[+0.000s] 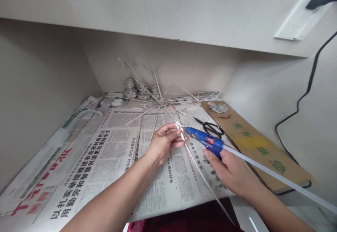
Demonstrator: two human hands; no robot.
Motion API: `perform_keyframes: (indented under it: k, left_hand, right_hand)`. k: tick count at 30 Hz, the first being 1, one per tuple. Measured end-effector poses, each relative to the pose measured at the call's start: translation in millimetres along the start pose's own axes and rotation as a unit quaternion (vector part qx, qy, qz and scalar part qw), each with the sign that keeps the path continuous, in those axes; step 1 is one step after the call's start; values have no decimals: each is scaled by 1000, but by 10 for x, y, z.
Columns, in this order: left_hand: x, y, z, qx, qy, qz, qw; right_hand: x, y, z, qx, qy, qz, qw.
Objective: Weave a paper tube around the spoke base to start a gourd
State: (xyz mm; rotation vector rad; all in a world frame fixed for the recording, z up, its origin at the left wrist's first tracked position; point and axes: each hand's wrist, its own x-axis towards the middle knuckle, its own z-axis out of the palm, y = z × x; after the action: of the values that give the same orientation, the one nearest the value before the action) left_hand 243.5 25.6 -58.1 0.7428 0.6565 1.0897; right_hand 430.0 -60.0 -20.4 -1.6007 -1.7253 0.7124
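My left hand pinches a thin white rolled-paper strip near its bent upper end; the strip's long tail hangs toward me. My right hand is wrapped round the grip of a blue glue gun. Its nozzle points left, right by the paper end at my left fingertips; whether they touch I cannot tell. A long translucent glue stick sticks out of the gun's back. Beyond my hands lies a star of crossed paper sticks. Black-handled scissors lie just behind the gun.
Newspaper sheets cover the table. Three woven paper gourd shapes stand along the back wall, beside a pile of paper sticks. On the right are brown cardboard, a crumpled cloth and a black cable hanging from a wall socket.
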Motion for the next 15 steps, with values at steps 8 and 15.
perform_keyframes:
  k: [8, 15]
  left_hand:
    - [5, 12, -6, 1, -3, 3, 1000]
    - [19, 15, -16, -14, 1, -24, 1000]
  right_hand:
    - [20, -30, -54, -156, 53, -76, 983]
    - [48, 220, -246, -165, 112, -17, 980]
